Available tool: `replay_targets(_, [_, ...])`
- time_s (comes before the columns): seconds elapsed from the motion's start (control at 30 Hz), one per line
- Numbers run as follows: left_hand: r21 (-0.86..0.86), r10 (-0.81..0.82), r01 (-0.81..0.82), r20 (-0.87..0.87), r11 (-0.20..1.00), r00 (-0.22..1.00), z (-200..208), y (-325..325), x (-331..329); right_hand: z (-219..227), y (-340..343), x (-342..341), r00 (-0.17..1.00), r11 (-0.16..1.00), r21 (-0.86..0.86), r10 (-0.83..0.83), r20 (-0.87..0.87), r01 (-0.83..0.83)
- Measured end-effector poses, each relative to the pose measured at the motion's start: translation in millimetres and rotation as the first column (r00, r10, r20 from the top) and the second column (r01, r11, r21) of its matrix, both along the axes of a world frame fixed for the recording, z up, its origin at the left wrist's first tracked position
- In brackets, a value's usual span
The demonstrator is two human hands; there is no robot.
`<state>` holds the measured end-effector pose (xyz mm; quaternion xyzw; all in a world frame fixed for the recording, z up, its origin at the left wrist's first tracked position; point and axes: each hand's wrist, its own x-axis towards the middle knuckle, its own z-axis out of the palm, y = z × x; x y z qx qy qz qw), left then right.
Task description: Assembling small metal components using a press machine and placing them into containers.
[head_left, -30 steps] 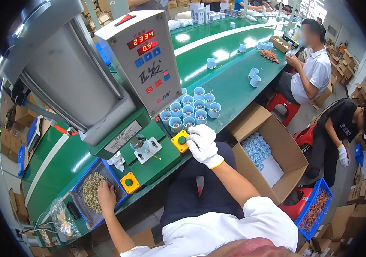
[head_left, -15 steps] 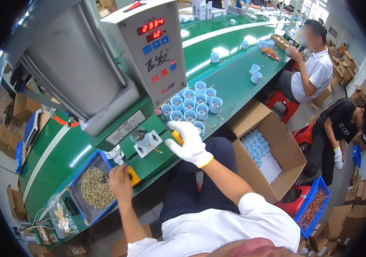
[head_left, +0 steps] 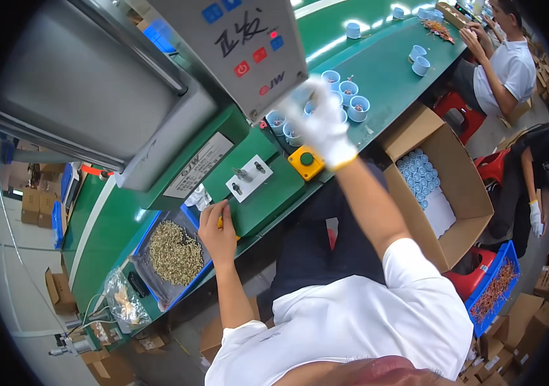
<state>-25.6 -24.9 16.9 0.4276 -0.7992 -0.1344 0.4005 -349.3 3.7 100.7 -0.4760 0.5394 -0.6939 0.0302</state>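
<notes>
My right hand [head_left: 323, 122], in a white glove, is smeared by motion over a group of light blue cups [head_left: 359, 109] below the control box of the press. Its fingers cannot be made out, nor whether a cup is in them. My bare left hand [head_left: 218, 237] rests on a yellow button box, mostly hidden beneath it, with the fingers stretched out. Between my hands, a white fixture plate [head_left: 249, 178] with an upright metal pin sits on the green press base, no cup on it. Another yellow button box [head_left: 306, 163] with a green button is left of my right forearm.
The grey press [head_left: 94, 96] fills the upper left. A blue tray [head_left: 175, 254] of small brass-coloured parts lies beside my left hand. An open carton [head_left: 438, 186] with stacked light blue cups stands at right, near a blue bin [head_left: 493, 289]. Two people sit farther right.
My right hand has left the right-hand yellow button box and moved up to the cups. The cup in the fixture is gone from it. My left hand stays at its button box; the view has shifted.
</notes>
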Motion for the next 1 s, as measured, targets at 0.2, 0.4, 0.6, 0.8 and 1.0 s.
replay_targets(0.2, [-0.003, 0.029, -0.029, 0.0, 1.0, 1.0, -2.0, 2.2, -9.1, -36.0, -134.4, -185.0, 0.929, 0.782, 0.541, -0.127, -0.349, 0.31])
replay_targets(0.4, [-0.021, 0.035, -0.034, 0.06, 0.999, 0.998, -9.1, 1.4, -8.5, -46.7, -133.2, -208.1, 0.841, 0.704, 0.648, 0.134, -0.524, 0.291])
replay_targets(0.6, [-0.074, 0.047, -0.044, 0.031, 0.996, 0.998, -4.6, -0.8, -8.4, -87.4, 48.3, -193.1, 0.751, 0.902, 0.216, -0.158, -0.641, 0.374])
replay_targets(0.8, [-0.057, 0.011, -0.013, -0.037, 0.998, 0.999, -1.5, -2.6, -15.3, -132.4, 98.7, -161.4, 0.703, 0.825, 0.219, -0.27, -0.658, 0.521])
replay_targets(1.0, [-0.084, 0.022, -0.027, -0.062, 0.996, 0.998, -7.4, -0.7, -8.9, -57.0, 54.9, 37.8, 0.984, 0.995, 0.069, 0.078, -0.16, -0.068])
